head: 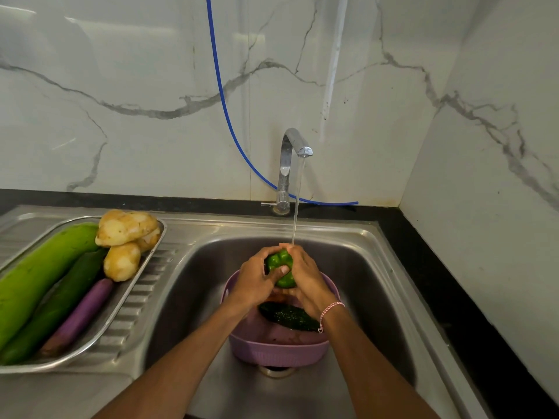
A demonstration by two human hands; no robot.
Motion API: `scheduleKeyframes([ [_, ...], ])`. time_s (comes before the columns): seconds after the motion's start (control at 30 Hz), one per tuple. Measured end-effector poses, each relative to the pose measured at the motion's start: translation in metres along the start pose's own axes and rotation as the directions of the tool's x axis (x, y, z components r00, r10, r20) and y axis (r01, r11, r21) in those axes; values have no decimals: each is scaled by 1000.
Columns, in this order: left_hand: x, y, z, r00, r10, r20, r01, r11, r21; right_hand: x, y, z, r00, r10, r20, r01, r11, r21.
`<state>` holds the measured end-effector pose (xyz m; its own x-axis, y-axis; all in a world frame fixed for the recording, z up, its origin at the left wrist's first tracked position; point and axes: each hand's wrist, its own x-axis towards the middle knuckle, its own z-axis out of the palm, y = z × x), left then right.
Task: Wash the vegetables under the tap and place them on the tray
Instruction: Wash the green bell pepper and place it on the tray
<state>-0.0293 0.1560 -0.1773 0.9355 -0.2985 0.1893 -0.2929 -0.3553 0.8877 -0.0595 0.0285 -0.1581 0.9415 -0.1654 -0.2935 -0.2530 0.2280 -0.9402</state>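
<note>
A green bell pepper [280, 261] is held between both hands over the sink, right under the running stream from the chrome tap [291, 158]. My left hand [255, 278] wraps its left side and my right hand [305, 275] covers its right side. Below them a pink colander [272, 347] stands in the steel sink [372, 297] and holds a dark green cucumber [287, 316]. On the drainboard to the left, a steel tray [127, 300] carries a pale green gourd [39, 273], a dark green cucumber [60, 303], a purple eggplant [81, 313] and potatoes [125, 228].
A blue hose [225, 104] hangs down the marble wall and runs behind the tap. Black countertop [453, 297] borders the sink at the back and right, where a side wall stands close. The sink drain [275, 371] lies just in front of the colander.
</note>
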Motion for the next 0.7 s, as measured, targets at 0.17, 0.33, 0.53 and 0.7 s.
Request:
scheduleKeyframes([
  [0.17, 0, 2, 1, 999, 44, 9, -44, 995, 90, 0, -6, -5, 992, 121, -41, -116, 987, 109],
  [0.33, -4, 5, -3, 983, 156, 95, -174, 960, 219, 1, -1, -11, 986, 146, -80, -140, 987, 76],
  [0.53, -4, 7, -2, 979, 184, 85, -200, 949, 244, 3, 1, -15, 993, 87, -74, -83, 995, 48],
  [0.7, -3, 4, -4, 986, 148, 74, -164, 943, 290, 7, 4, -8, 998, 15, 61, -9, 996, -88],
])
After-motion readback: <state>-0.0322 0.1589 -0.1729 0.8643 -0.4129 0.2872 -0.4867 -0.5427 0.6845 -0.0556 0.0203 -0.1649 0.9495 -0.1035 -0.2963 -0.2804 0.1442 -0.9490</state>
